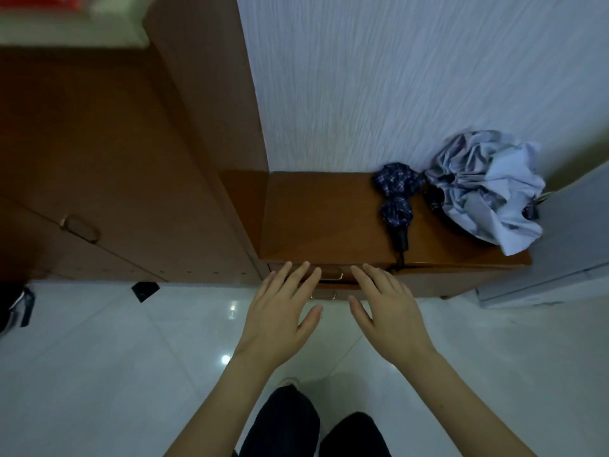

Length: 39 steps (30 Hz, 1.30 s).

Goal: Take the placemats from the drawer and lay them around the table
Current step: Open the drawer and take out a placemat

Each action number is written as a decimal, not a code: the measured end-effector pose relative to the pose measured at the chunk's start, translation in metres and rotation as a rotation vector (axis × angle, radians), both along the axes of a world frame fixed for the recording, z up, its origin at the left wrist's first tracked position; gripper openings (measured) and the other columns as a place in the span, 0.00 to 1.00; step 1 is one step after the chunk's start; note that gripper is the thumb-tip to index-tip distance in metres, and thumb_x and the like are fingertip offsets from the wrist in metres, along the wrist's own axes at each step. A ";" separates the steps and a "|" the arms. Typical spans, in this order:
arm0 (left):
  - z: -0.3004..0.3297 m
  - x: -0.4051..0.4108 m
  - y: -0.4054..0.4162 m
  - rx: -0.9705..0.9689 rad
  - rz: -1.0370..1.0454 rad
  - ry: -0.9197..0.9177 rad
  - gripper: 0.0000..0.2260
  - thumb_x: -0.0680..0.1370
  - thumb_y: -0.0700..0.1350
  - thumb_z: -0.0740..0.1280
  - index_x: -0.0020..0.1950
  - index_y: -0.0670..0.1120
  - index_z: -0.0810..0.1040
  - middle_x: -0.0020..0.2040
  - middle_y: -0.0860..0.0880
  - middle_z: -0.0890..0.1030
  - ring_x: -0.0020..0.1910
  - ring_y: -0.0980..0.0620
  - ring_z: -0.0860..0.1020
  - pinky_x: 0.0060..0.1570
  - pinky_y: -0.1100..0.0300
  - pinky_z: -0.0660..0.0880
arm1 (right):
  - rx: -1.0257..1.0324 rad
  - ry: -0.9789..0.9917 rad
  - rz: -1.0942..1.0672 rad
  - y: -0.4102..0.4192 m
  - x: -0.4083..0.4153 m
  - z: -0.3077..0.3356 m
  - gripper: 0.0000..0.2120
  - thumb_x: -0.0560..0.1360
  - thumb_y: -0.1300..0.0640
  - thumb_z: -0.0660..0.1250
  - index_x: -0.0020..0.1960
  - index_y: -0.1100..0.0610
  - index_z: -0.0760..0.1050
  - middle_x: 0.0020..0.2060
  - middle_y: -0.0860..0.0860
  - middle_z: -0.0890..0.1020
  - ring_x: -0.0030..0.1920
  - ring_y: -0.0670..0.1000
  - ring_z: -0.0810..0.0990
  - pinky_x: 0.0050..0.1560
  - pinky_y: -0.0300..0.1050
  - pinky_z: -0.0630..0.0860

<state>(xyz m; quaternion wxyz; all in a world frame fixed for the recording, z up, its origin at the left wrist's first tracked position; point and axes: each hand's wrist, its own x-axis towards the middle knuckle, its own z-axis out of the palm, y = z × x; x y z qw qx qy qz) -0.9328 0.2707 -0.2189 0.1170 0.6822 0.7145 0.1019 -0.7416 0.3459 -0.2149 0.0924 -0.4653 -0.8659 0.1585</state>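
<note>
A low brown wooden cabinet (pixel 323 216) stands against the wall, with shut drawers in its front. The top drawer's brass handle (pixel 331 276) shows between my hands. My left hand (pixel 280 311) hovers flat and spread just left of the handle, fingertips at the drawer front. My right hand (pixel 384 308) is also spread, just right of the handle. Neither hand holds anything. No placemats are visible.
A folded dark blue checked umbrella (pixel 397 202) and a crumpled light blue umbrella (pixel 491 189) lie on the cabinet top at the right. A tall wooden wardrobe (pixel 108 159) with a ring handle stands on the left. My legs stand on a glossy white tiled floor (pixel 115 357).
</note>
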 end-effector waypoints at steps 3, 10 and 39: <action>-0.061 -0.001 0.012 0.032 0.004 -0.003 0.24 0.80 0.59 0.52 0.75 0.53 0.63 0.74 0.53 0.66 0.74 0.49 0.62 0.70 0.53 0.55 | 0.034 -0.017 0.014 0.017 -0.005 -0.061 0.25 0.79 0.44 0.53 0.70 0.55 0.69 0.67 0.54 0.74 0.66 0.55 0.72 0.63 0.53 0.71; -0.204 -0.015 0.058 0.111 -0.003 0.024 0.25 0.79 0.60 0.50 0.76 0.56 0.59 0.76 0.56 0.61 0.76 0.53 0.55 0.73 0.58 0.45 | 0.132 -0.023 0.069 0.060 -0.029 -0.207 0.25 0.78 0.44 0.53 0.70 0.54 0.69 0.66 0.54 0.74 0.66 0.55 0.72 0.64 0.54 0.72; -0.371 0.000 0.125 0.252 -0.303 0.139 0.17 0.77 0.51 0.63 0.65 0.48 0.73 0.55 0.51 0.78 0.55 0.52 0.73 0.54 0.60 0.68 | 0.398 0.056 0.128 0.131 -0.035 -0.347 0.28 0.78 0.49 0.62 0.76 0.46 0.58 0.75 0.48 0.63 0.76 0.51 0.57 0.75 0.50 0.47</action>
